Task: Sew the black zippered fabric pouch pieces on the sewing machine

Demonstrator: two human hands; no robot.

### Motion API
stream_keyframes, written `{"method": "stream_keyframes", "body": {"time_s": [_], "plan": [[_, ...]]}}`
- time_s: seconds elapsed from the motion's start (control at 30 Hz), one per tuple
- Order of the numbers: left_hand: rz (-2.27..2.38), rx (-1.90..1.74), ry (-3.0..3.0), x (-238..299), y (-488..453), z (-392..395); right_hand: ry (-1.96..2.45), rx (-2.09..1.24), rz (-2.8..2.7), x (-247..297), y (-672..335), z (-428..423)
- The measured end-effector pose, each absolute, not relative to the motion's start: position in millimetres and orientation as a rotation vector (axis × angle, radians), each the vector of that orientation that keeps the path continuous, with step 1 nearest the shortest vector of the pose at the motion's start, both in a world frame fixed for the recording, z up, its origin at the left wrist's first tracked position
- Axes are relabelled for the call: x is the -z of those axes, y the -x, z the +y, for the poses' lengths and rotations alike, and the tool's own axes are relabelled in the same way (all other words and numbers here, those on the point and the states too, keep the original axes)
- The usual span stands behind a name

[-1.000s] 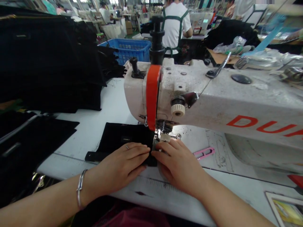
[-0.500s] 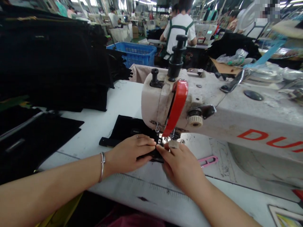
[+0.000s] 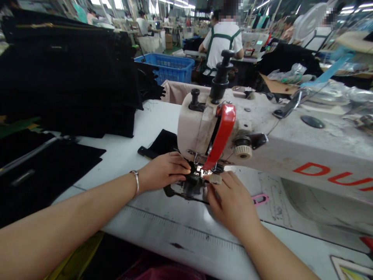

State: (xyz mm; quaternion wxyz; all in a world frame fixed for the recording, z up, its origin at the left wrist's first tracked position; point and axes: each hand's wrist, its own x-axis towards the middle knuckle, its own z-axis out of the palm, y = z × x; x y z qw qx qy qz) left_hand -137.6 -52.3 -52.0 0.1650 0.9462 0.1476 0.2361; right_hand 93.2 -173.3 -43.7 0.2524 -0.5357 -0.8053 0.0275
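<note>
A black fabric piece point(image 3: 161, 143) lies on the white table under the head of a cream sewing machine point(image 3: 262, 132) with a red guard point(image 3: 222, 134). My left hand point(image 3: 164, 171), with a silver bracelet on the wrist, rests on the fabric just left of the needle, fingers closed and pressed down. On the needle's right, my right hand point(image 3: 233, 204) presses its fingers together on the fabric's near edge at the presser foot point(image 3: 198, 171). The needle itself is hidden by the guard and my fingers.
A tall stack of black fabric point(image 3: 67, 74) stands at the left, with more black pieces point(image 3: 43, 163) in front of it. A blue basket point(image 3: 169, 68) sits behind. A pink clip point(image 3: 260, 199) lies right of my hand. A person in a white shirt point(image 3: 223, 42) works at the back.
The fabric has fed away from me under the presser foot. Both hands followed it closer to the needle. My view has shifted left and nearer the machine head.
</note>
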Motion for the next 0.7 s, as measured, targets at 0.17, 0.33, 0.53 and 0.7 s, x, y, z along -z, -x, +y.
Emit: {"method": "stream_keyframes", "body": {"time_s": [0.17,0.33,0.53,0.7], "plan": [[0.478,-0.681,-2.539,53.4,141.3,-53.3,1.595,0.020,-2.197,42.1,-98.2,-169.6],[0.600,-0.684,-2.621,47.4,128.6,-78.5,1.367,-0.120,-2.183,48.3,-94.7,-168.4],[0.678,-0.728,-2.640,50.4,122.0,-85.6,1.258,-0.153,-2.174,54.1,-89.9,-166.3],[0.717,-0.748,-2.639,48.8,116.2,-78.8,1.325,-0.126,-2.216,55.2,-91.4,-163.2]]}}
